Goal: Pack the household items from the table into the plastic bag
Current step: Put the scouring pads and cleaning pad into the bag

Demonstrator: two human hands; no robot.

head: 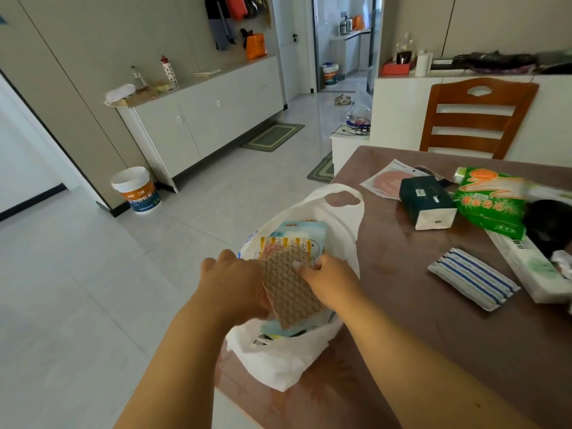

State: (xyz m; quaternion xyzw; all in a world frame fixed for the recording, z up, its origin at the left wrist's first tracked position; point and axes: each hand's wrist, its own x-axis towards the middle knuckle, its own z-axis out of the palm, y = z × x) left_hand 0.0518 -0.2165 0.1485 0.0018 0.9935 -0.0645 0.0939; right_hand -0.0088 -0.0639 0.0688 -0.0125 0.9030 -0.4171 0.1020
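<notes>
A white plastic bag [337,230] stands open at the table's left edge, with a light blue packet [301,232] and other packs inside. Over its mouth both hands hold a brown textured scouring pad [289,292]. My left hand [232,283] grips the pad's left edge and my right hand [331,281] pinches its right edge. On the brown table [402,320] lie a striped blue-and-grey cloth [472,278], a dark green box [425,201], a green glove packet [492,199], a pink pad in a clear sleeve [385,181] and a long white box [532,267].
A wooden chair [476,116] stands behind the table's far side. A black object [551,227] sits at the table's right edge. On the tiled floor to the left stand a white bucket [136,190] and white cabinets [204,116].
</notes>
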